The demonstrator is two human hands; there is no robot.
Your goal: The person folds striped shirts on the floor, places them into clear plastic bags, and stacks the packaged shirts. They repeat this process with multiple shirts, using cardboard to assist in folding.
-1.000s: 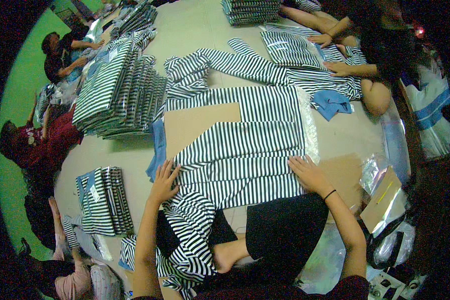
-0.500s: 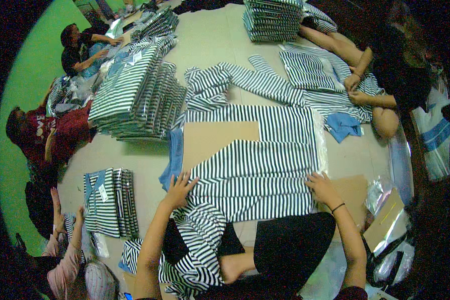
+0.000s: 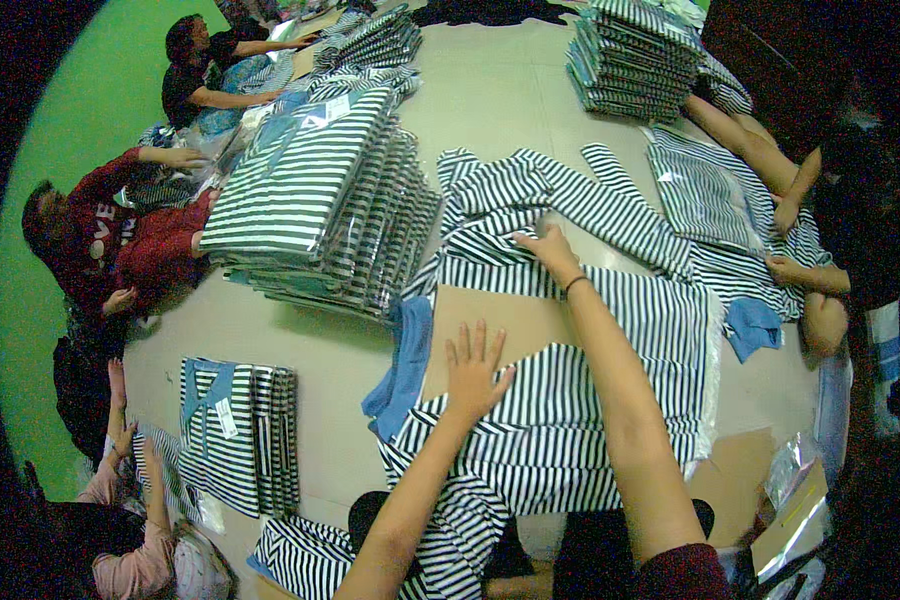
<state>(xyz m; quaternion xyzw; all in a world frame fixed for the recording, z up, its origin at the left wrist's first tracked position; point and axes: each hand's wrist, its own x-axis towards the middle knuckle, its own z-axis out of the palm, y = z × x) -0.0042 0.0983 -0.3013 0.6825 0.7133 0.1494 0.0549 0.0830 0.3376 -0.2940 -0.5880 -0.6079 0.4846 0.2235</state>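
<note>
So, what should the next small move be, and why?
Probably fold the far side of the striped shirt over the cardboard: the right hand is at that side, and the left hand is spread over the cardboard, which is partly bare.

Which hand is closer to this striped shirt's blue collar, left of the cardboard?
Left. The left hand lies spread on the cardboard, just right of the blue collar; the right hand is farther off, at striped fabric.
</note>
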